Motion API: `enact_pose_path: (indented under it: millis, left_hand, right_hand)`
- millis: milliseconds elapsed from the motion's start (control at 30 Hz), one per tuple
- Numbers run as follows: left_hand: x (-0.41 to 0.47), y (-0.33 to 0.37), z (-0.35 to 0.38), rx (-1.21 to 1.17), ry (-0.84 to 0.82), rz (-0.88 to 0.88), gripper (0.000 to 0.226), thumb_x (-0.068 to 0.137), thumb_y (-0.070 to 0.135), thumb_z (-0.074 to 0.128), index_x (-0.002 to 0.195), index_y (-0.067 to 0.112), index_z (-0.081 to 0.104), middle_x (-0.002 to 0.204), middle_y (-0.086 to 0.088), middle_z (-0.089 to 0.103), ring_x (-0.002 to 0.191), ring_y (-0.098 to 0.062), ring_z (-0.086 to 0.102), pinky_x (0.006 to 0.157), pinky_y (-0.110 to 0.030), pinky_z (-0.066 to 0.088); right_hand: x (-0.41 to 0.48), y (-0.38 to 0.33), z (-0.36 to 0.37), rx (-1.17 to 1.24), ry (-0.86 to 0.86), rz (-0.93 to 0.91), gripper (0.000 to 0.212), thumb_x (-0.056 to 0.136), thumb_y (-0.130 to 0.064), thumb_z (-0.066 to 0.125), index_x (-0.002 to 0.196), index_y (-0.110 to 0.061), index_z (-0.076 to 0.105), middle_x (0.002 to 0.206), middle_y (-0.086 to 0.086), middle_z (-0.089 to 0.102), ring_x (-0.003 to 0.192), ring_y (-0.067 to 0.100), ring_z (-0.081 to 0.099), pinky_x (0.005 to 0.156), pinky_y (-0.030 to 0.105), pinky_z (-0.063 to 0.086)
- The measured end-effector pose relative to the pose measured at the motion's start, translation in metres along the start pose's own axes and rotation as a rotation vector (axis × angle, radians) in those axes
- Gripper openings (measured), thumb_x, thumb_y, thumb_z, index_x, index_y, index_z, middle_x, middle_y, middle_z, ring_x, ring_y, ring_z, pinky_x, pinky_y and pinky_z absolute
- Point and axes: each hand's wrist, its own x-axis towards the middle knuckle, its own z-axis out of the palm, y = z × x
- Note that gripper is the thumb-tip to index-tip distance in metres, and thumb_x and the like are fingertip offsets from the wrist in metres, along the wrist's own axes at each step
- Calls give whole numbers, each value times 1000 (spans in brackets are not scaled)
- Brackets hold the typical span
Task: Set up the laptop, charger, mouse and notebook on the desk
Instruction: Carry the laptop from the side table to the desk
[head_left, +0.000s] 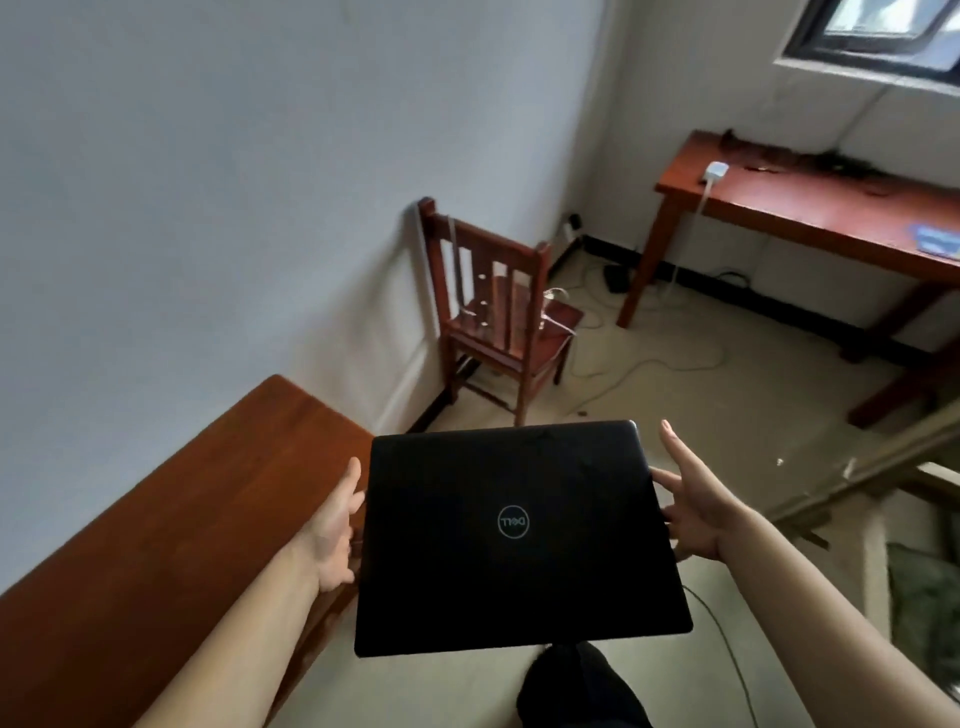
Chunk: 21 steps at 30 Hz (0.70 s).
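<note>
A closed black laptop (519, 535) with a round logo on its lid is held flat in the air, above the floor just right of the brown wooden desk (156, 519). My left hand (332, 535) grips its left edge. My right hand (696, 509) holds its right edge with the fingers spread. On a second wooden table (810, 208) at the far right lie a white charger block (716, 171), dark cables and a blue flat item (935, 241). No mouse can be made out.
A wooden chair (498, 317) stands against the wall beyond the desk. Cables (654, 358) trail across the floor between the chair and the far table. A black plug block (618, 278) lies by the table leg. A window (883, 36) is at the top right.
</note>
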Motion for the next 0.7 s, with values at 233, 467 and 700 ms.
enact_pose_path:
  millis: [233, 467, 700]
  left_hand:
    - [73, 88, 150, 312, -43, -25, 114, 55, 94, 48, 154, 44, 23, 165, -10, 15, 148, -37, 20, 114, -66, 21]
    - [149, 168, 323, 488, -74, -2, 89, 69, 91, 46, 146, 46, 41, 148, -14, 43, 132, -35, 43, 110, -67, 29]
    - [197, 243, 458, 558, -149, 12, 82, 72, 90, 45, 141, 44, 49, 137, -16, 53, 124, -37, 51, 106, -67, 36]
  right_hand:
    - [4, -8, -133, 198, 77, -50, 117, 48, -101, 52, 149, -44, 38, 142, 17, 50, 122, 45, 51, 78, 65, 49]
    - [17, -60, -267, 292, 185, -63, 111, 45, -102, 53, 140, -44, 47, 140, 13, 52, 118, 40, 54, 100, 63, 42]
    - [26, -130, -380, 376, 214, -78, 104, 48, -100, 56, 134, -42, 51, 141, 10, 48, 121, 41, 51, 84, 61, 53]
